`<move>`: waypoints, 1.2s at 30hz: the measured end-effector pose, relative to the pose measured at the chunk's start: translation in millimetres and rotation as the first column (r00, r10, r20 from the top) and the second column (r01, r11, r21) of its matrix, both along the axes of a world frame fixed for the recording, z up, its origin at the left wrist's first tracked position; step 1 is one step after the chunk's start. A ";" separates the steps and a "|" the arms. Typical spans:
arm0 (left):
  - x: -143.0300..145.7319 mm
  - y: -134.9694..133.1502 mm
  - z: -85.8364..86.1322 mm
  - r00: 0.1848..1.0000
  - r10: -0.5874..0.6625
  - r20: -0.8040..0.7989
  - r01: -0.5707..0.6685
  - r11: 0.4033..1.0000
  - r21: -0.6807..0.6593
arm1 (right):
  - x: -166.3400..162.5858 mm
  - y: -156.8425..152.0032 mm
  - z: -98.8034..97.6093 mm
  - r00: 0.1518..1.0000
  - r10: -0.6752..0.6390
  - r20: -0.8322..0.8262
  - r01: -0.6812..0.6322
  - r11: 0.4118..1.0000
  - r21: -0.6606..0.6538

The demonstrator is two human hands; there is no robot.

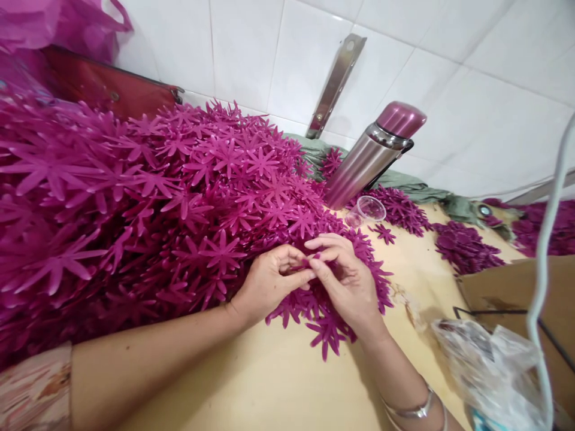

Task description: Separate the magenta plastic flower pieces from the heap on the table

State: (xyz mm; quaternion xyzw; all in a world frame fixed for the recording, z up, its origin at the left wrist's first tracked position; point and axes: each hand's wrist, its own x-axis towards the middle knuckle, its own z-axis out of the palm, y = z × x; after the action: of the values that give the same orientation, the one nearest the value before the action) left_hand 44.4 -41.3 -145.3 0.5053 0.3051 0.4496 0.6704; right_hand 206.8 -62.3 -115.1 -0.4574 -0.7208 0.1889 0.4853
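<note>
My left hand (274, 279) and my right hand (345, 278) meet at the fingertips over the edge of a big heap of magenta flower pieces (215, 185). Both are closed in a pinch on a small magenta piece (309, 258), mostly hidden by the fingers, so its full shape does not show. The heaped pieces are flat and star-like, with several narrow petals each. Below my right hand, loose flower pieces (326, 335) lie on the pale tabletop (251, 383).
Behind the hands stand a steel flask (366, 155) with a magenta lid and a clear plastic cup (372, 208). Smaller magenta piles (467, 248) lie right. A cardboard box (516, 287), a clear plastic bag (489, 365) and a pale cable (545, 251) are at the right edge.
</note>
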 end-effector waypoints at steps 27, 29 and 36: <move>-0.1 0.5 0.8 0.997 0.053 -0.058 -0.046 0.993 0.108 | 4.5 0.0 -2.0 0.964 -0.228 -0.137 0.182 0.941 -0.287; -0.1 0.6 1.0 0.995 0.077 -0.058 -0.070 0.992 0.107 | 3.0 0.4 -2.1 0.969 -0.179 -0.173 0.119 0.944 -0.308; -0.4 1.0 1.3 0.995 0.097 -0.035 -0.093 0.992 0.090 | 4.0 2.2 -5.8 0.943 -0.168 -0.287 0.065 0.939 -0.338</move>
State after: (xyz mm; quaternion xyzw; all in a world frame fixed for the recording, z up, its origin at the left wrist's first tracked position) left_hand 44.0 -40.4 -144.0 0.5281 0.3217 0.4839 0.6193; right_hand 210.9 -60.1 -120.9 -0.5376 -0.5654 0.3452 0.5216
